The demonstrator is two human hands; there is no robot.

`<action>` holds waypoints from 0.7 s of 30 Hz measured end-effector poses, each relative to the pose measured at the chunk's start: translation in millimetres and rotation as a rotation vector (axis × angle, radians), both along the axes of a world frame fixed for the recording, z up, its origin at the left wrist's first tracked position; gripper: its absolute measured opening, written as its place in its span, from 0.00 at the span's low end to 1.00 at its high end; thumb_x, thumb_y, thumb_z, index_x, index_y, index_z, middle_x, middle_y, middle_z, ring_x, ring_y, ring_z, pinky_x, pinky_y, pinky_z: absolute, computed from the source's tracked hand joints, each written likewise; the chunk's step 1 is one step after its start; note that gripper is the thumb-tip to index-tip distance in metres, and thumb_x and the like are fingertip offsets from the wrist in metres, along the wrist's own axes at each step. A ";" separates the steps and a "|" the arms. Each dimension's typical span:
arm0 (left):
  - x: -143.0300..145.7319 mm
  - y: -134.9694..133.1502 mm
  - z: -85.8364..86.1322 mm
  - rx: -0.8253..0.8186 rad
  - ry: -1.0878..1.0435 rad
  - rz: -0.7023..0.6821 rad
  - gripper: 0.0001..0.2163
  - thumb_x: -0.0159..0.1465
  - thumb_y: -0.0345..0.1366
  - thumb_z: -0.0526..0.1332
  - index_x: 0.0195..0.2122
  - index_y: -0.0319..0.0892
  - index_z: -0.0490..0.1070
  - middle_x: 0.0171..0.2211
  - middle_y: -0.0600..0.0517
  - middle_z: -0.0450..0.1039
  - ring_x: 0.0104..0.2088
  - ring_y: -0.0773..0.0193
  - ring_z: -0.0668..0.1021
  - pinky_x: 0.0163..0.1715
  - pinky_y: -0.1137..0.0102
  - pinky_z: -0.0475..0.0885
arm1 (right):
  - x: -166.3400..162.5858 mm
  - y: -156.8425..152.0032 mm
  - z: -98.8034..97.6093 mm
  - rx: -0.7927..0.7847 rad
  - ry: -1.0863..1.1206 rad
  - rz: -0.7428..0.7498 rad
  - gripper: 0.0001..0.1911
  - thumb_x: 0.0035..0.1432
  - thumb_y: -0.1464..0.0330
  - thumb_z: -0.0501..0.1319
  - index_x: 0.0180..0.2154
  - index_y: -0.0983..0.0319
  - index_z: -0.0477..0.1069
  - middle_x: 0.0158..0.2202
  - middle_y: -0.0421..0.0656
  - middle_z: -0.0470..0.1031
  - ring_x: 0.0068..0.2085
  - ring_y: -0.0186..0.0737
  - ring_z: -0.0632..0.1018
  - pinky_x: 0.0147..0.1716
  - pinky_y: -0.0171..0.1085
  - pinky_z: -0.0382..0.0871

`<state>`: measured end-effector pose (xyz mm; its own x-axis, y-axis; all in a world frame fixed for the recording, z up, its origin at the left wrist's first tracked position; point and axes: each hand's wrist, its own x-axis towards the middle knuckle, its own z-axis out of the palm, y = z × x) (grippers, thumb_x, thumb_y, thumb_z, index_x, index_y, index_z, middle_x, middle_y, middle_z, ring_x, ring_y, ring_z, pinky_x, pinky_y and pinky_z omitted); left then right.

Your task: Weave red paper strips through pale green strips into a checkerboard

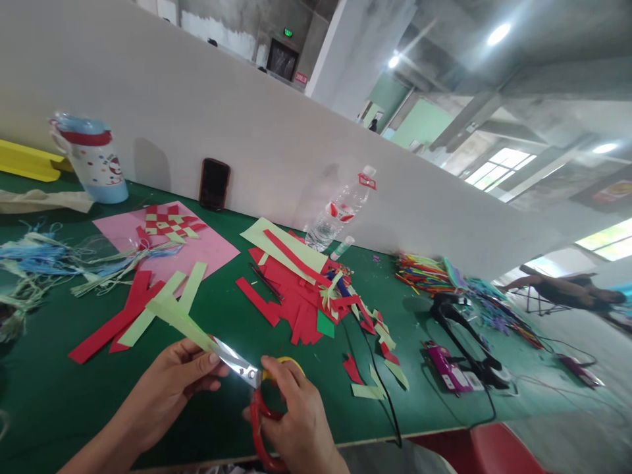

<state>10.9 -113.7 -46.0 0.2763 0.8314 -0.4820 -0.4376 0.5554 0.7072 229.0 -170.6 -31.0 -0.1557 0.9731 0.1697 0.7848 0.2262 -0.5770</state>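
Note:
My left hand (190, 372) pinches the near end of a pale green paper strip (180, 319) between thumb and fingers. In my right hand (296, 411) is a pair of scissors (241, 368) with red and yellow handles. Their metal blades point up and left and meet the strip beside my left fingertips. Beyond my left hand lie loose red paper strips (118, 316) and more pale green strips (195, 286). A woven red and green paper piece (170, 224) rests on a pink sheet (217, 247).
A pile of red paper (301, 299) lies mid-table, with a water bottle (340, 214) and a glue stick (342, 248) behind. A phone (214, 184) leans on the wall near a blue-lidded cup (96, 161). Rightward are paper scraps (368, 392), a black stand (467, 339) and colourful sticks (424, 273).

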 end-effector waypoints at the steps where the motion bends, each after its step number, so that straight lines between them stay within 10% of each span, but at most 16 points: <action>1: 0.3 0.2 0.3 -0.003 -0.002 0.002 0.15 0.45 0.42 0.78 0.30 0.41 0.80 0.26 0.51 0.80 0.27 0.65 0.80 0.27 0.75 0.76 | 0.0 0.1 -0.2 0.004 -0.002 -0.002 0.37 0.40 0.70 0.76 0.55 0.59 0.72 0.43 0.47 0.79 0.41 0.46 0.82 0.41 0.39 0.79; 21: 0.6 0.2 9.4 -0.043 -0.033 -0.003 0.16 0.41 0.40 0.80 0.28 0.42 0.80 0.23 0.54 0.78 0.26 0.67 0.80 0.25 0.78 0.75 | 1.8 -2.3 -2.4 -0.020 -0.014 -0.007 0.36 0.41 0.68 0.77 0.54 0.60 0.74 0.42 0.47 0.80 0.36 0.44 0.81 0.38 0.37 0.79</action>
<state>11.5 -113.5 -36.7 0.2953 0.8092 -0.5079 -0.4584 0.5865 0.6678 230.8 -172.9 -33.4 -0.1508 0.9774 0.1479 0.7942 0.2088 -0.5706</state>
